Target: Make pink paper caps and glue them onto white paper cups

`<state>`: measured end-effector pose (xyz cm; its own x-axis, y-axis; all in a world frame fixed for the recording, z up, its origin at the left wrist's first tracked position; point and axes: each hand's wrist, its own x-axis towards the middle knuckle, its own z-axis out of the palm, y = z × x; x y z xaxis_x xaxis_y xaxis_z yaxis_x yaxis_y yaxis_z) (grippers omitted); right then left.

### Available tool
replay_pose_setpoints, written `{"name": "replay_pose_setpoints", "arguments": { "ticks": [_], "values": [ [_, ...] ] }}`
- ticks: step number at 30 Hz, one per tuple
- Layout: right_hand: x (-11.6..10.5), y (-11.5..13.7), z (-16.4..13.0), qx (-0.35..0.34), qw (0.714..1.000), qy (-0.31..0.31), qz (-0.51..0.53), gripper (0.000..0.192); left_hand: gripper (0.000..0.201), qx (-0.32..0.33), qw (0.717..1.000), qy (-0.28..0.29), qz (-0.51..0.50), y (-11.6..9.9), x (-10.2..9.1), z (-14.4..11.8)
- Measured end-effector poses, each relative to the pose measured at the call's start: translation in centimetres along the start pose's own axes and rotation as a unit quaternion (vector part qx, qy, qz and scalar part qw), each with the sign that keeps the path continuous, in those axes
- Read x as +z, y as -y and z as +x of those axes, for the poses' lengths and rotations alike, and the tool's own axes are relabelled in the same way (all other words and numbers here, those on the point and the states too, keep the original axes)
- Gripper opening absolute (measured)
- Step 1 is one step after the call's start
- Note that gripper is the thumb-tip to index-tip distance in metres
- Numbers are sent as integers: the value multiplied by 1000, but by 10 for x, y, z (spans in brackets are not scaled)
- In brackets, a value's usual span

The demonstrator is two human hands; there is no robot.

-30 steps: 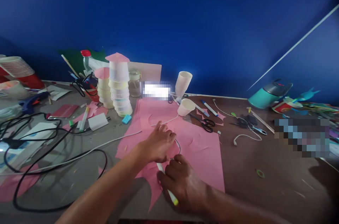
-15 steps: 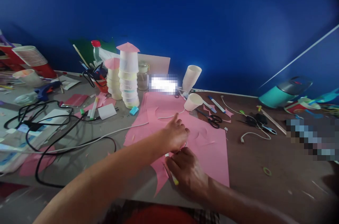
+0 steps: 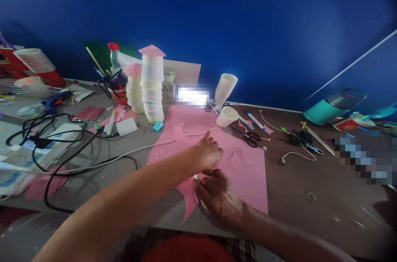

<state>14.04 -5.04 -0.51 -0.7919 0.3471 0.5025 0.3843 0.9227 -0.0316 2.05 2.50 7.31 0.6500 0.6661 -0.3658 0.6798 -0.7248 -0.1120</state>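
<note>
My left hand (image 3: 210, 155) lies over the pink paper (image 3: 248, 179), its fingers curled downward and one digit pointing away from me. My right hand (image 3: 219, 198) is closed just below it, almost touching. A small curved edge shows between the hands, too hidden to name. Under my right thumb, a slim marker (image 3: 195, 177) shows a whitish end and a yellow part; I cannot tell whether it is gripped or just lies there. Ahead of my left hand, a white paper cup (image 3: 227, 117) rests tipped on the paper, with a white cord (image 3: 198, 134) beside it.
Black scissors (image 3: 252, 139) and a blue-capped marker (image 3: 254, 120) lie to the right, before a teal bottle (image 3: 322, 109). Stacked cup towers (image 3: 152, 88) with pink cone tops stand at back left. Black cables (image 3: 49, 191) and a glue gun (image 3: 57, 103) spread over the left side.
The view has tilted slightly, so the scene sits a little higher. My hands keep nearly the same pose; my right hand now covers more of the marker's yellow end.
</note>
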Motion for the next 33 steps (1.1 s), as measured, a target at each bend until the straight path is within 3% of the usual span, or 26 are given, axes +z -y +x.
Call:
{"name": "replay_pose_setpoints", "arguments": {
  "ticks": [11, 20, 30, 33],
  "values": [
    [8, 11, 2, 38, 999, 10, -30, 18, 46, -4, 1000, 17, 3, 0, -4, 0],
    [7, 13, 5, 46, 996, 23, -67, 25, 39, -5, 999, -5, -31, 0, -2, 2],
    [17, 24, 17, 75, 987, -5, -142, 24, 46, -3, 1000, 10, -11, 0, -3, 3],
    [13, 29, 20, 94, 983, 44, -149, 26, 47, -4, 1000, 14, -10, 0, -4, 4]
  ]
}}
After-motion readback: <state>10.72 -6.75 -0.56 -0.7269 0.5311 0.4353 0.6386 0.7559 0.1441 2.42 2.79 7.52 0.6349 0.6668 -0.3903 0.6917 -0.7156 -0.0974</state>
